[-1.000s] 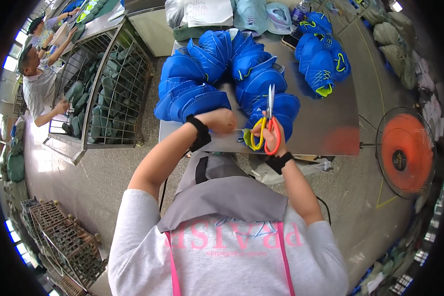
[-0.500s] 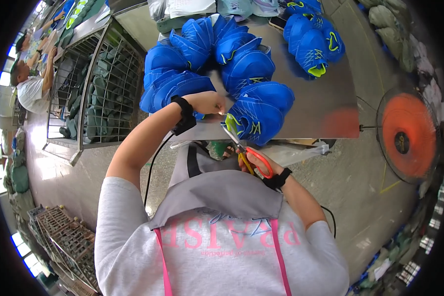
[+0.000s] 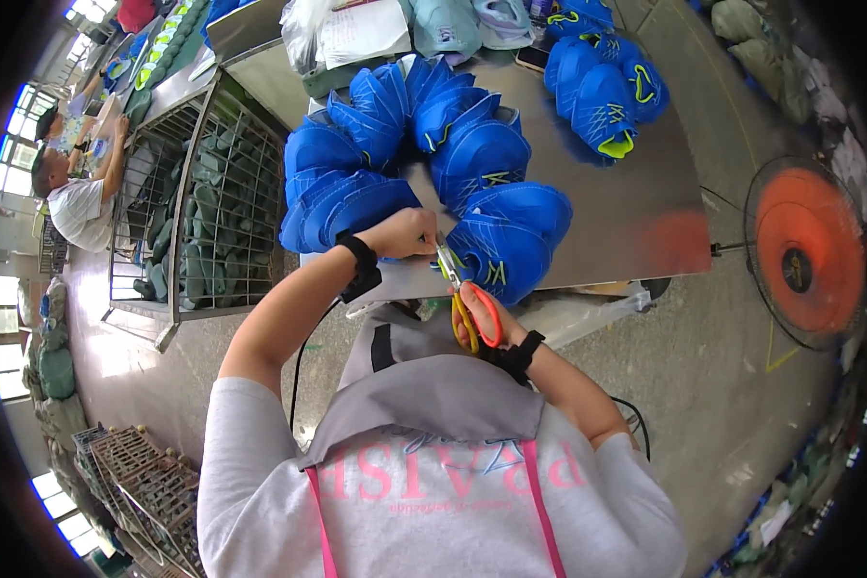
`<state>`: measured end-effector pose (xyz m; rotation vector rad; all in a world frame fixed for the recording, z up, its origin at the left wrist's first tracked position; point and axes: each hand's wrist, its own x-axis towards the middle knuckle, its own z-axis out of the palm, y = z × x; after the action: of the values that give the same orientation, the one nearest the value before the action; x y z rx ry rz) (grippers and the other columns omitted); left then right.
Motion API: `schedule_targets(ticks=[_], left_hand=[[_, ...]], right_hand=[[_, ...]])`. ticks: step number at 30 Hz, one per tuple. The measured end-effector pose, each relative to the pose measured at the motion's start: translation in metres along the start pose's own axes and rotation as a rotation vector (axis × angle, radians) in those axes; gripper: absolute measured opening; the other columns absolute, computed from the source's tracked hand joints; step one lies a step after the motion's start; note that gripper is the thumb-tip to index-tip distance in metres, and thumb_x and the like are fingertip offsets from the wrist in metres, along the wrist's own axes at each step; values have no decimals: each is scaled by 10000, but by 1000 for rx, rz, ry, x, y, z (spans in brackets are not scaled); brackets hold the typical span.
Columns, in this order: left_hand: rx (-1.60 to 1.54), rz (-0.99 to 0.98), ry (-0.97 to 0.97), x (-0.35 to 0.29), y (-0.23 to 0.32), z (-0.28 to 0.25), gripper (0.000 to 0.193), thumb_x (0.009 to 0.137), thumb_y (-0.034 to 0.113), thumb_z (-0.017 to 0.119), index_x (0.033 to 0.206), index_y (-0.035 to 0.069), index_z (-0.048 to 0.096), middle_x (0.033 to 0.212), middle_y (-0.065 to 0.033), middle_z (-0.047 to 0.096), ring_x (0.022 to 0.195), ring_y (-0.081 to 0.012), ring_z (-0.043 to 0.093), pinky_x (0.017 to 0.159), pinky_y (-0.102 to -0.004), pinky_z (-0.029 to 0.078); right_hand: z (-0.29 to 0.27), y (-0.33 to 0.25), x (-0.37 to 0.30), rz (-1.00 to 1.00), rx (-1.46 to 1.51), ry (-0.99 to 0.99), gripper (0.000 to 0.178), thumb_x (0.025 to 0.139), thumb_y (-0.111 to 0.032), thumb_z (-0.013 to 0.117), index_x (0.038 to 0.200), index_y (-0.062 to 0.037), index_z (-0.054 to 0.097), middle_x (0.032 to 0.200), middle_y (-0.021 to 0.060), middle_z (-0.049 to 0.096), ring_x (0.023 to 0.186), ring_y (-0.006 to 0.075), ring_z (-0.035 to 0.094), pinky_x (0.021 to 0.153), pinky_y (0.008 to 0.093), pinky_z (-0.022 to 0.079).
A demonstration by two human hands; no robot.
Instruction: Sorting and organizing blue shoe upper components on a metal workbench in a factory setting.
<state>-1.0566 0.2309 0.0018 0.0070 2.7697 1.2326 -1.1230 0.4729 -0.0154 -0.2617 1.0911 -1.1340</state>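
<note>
**steel-bladed scissors with yellow and orange-red handles [image 3: 449,266] beside a blue fabric shoe upper with lime lining [image 3: 524,237]**

the step in hand looks like trimming at the near end of that upper, which lies at the front of the shiny grey metal table [image 3: 636,217], last in a curved row of blue fabric shoe uppers [image 3: 376,111]. the right hand [image 3: 485,323] is wrapped round the scissor handles; how far the blades are parted i cannot tell. the left hand [image 3: 407,234] is curled closed just beside the tips, and whatever its fingertips may pinch is hidden. the next move seems to call for a short snip, tips kept off the left fingers.

the upper lies close to the table's front edge, so a hard tug might drag it off. the right hand is out past that edge, with open room around its elbow. bare metal lies right of the row; beyond the table's right edge stands a round orange-red fan [image 3: 807,226]
</note>
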Motion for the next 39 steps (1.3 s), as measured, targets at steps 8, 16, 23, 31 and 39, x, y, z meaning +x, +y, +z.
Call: schedule_targets(ticks=[8, 16, 23, 31, 39], left_hand=[[69, 72, 306, -16, 13, 19, 71, 659, 92, 679, 679, 36, 640, 770, -75, 472, 808, -242, 485, 697, -326, 423], [173, 183, 367, -25, 7, 22, 74, 680, 88, 663, 682, 53, 597, 785, -71, 441, 775, -246, 470, 671, -328, 418], [331, 277, 386, -33, 6, 22, 68, 702, 121, 603, 702, 63, 568, 788, -81, 448, 792, -252, 484, 682, -333, 422], [792, 53, 391, -71, 38, 32, 135, 734, 188, 529, 827, 119, 598, 1008, -71, 537, 1067, -228, 464, 996, -414, 287], [467, 12, 565, -79, 28, 42, 92, 757, 175, 559, 811, 108, 591, 1064, -56, 519, 1101, -214, 448, 989, -367, 273]], right_hand=[[2, -8, 20, -86, -117, 35, 498, 895, -499, 388, 1136, -66, 434, 683, 23, 465, 499, 83, 462, 454, 212, 394], [-5, -34, -4, -196, -509, 114, 414, 885, -438, 470, 1004, -44, 519, 598, -14, 471, 413, 72, 447, 387, 208, 368], [-84, -152, 4, -590, -476, 606, 238, 856, -248, 529, 989, -53, 563, 659, 61, 560, 483, 125, 538, 413, 263, 414], [-173, -188, 93, -256, -1651, 871, 307, 764, -228, 594, 1040, -94, 602, 974, 163, 615, 905, 338, 581, 771, 411, 460], [-34, -218, 61, -942, -819, 584, 131, 791, -29, 524, 897, -28, 601, 669, 73, 587, 538, 128, 541, 505, 278, 436]])
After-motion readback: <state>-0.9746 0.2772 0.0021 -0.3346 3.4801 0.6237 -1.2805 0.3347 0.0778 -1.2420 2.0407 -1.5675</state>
